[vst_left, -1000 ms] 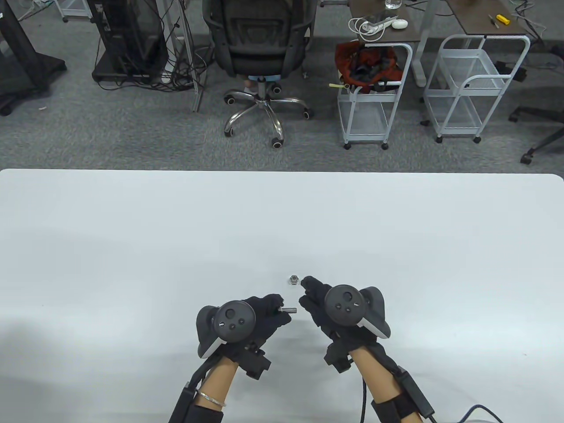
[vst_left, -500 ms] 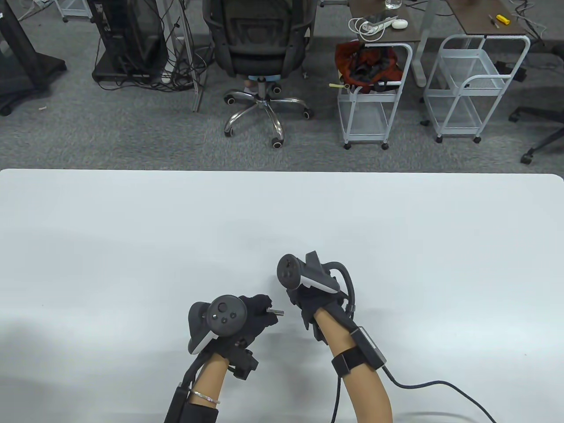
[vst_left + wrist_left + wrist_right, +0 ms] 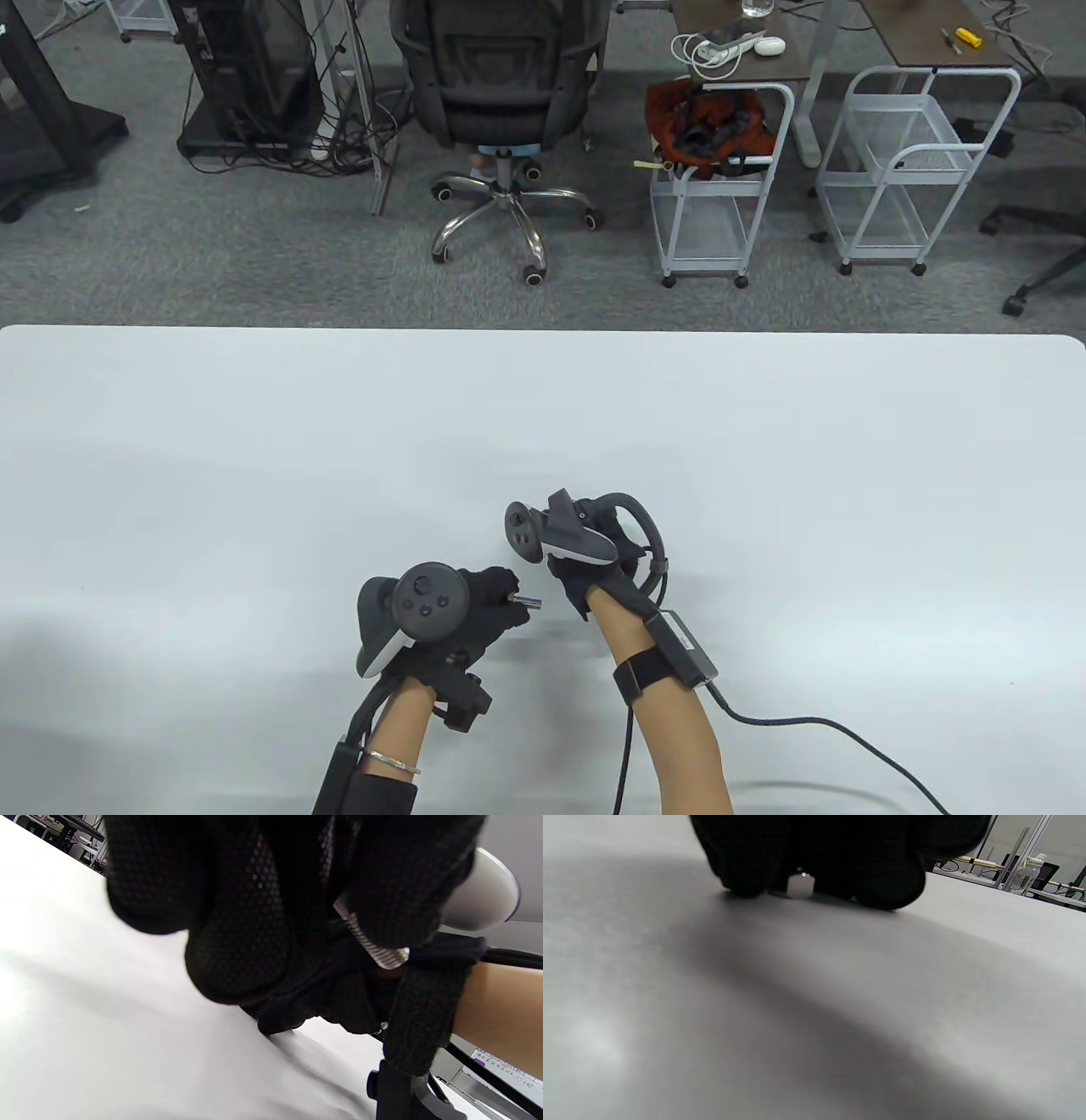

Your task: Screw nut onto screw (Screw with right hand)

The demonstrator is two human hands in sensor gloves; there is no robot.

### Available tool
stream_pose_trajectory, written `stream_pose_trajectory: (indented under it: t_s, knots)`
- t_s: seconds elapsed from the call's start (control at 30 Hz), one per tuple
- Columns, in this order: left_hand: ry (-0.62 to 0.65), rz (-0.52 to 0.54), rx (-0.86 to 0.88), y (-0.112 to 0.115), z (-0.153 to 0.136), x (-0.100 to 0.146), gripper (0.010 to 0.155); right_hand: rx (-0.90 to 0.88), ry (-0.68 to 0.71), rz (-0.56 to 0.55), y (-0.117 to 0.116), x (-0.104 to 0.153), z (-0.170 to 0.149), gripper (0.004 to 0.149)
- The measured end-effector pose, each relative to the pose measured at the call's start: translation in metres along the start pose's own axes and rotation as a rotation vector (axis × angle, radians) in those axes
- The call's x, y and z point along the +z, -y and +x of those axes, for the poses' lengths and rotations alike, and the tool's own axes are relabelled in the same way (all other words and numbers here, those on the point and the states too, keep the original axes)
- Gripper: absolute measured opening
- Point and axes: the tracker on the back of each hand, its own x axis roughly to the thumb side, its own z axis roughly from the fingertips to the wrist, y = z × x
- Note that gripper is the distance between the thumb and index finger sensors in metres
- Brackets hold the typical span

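Note:
My left hand (image 3: 502, 596) pinches a small metal screw (image 3: 529, 604) by its head end, shaft pointing right, just above the white table (image 3: 764, 441). In the left wrist view the threaded shaft (image 3: 374, 947) sticks out between my gloved fingers (image 3: 237, 942). My right hand (image 3: 570, 574) is turned over, tracker facing left, just right of the screw tip. In the right wrist view its fingertips (image 3: 891, 887) press down on the table on both sides of the small silver nut (image 3: 800, 885) and pinch it. The nut is hidden under the hand in the table view.
Nothing else lies on the table. A black cable (image 3: 814, 723) trails from my right forearm to the bottom right. An office chair (image 3: 501, 102) and two white carts (image 3: 721, 195) stand on the floor beyond the far edge.
My right hand rolled over onto the nut, covered it, and shifted slightly left and toward me. My left hand drifted a little left with the screw.

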Motion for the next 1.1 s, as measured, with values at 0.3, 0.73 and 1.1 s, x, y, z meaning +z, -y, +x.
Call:
stream_pose_trajectory:
  t_s: [0.3, 0.73, 1.1]
  knots:
    - [0.01, 0.021, 0.0, -0.001, 0.004, 0.001, 0.049, -0.001, 0.035, 0.004, 0.005, 0.001, 0.0, 0.043]
    - [0.014, 0.127, 0.051, 0.003, 0.019, 0.004, 0.049, -0.597, 0.106, -0.271, 0.036, 0.077, -0.051, 0.044]
    - [0.017, 0.172, 0.094, 0.01, 0.034, 0.007, 0.049, -1.013, 0.105, -0.312, 0.023, 0.126, -0.071, 0.043]
